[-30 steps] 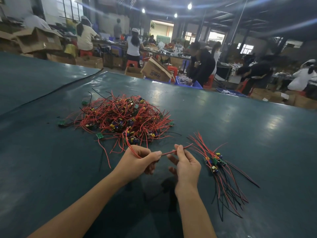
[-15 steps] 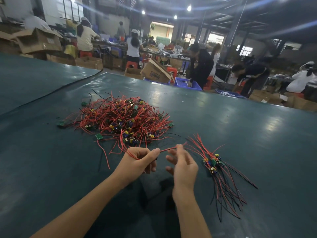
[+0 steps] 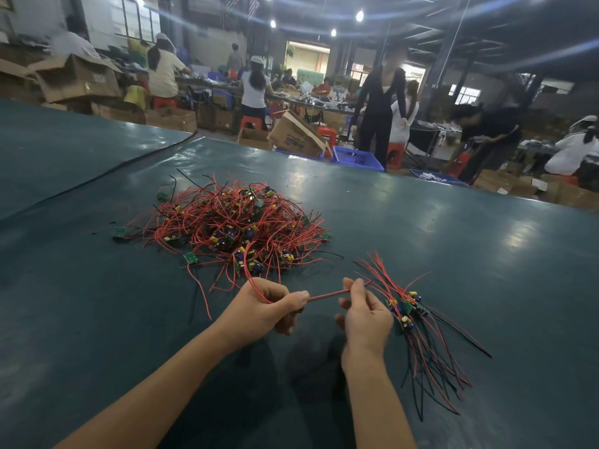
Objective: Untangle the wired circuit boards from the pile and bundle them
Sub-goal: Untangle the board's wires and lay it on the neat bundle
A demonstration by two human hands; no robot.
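A tangled pile (image 3: pixel 233 225) of small circuit boards with red and black wires lies on the dark green table (image 3: pixel 453 241), just beyond my hands. My left hand (image 3: pixel 262 307) is closed on red wires that loop back into the pile's near edge. My right hand (image 3: pixel 364 314) pinches the same red wires (image 3: pixel 325 295), which run taut between both hands. Right of my right hand lies a sorted bundle (image 3: pixel 410 309) of boards, its red and black leads fanning toward me and away.
A few loose green boards (image 3: pixel 190 257) lie at the pile's left edge. A seam (image 3: pixel 97 176) crosses the table cover at the far left. Beyond the far edge are a blue basket (image 3: pixel 356 157), cardboard boxes and several people at benches.
My hands have drawn slightly apart, so a longer stretch of the red wires is taut between them. The view has shifted a little; a person in the background has stood up.
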